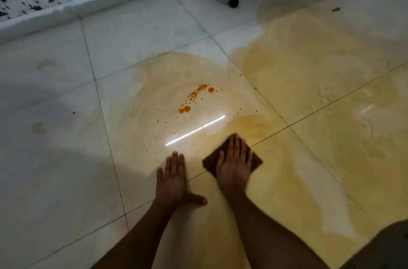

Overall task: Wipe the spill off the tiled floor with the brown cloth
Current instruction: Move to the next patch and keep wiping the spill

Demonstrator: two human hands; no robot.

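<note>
Brown cloth [231, 159]: lying flat on the tiled floor [55, 158], square, dark brown, turned corner-forward like a diamond, sitting across a grout line, mostly showing at its far corner and both side corners.
Spill [194, 98]: spreading as orange-red drops and dots in a loose diagonal trail, sitting beyond the cloth and apart from it.
Yellowish film [320, 83]: covering several tiles in a wide, streaky wet smear, reaching under the cloth.
Tiled floor: lying pale, glossy, large-squared, showing dark grout lines.
</note>
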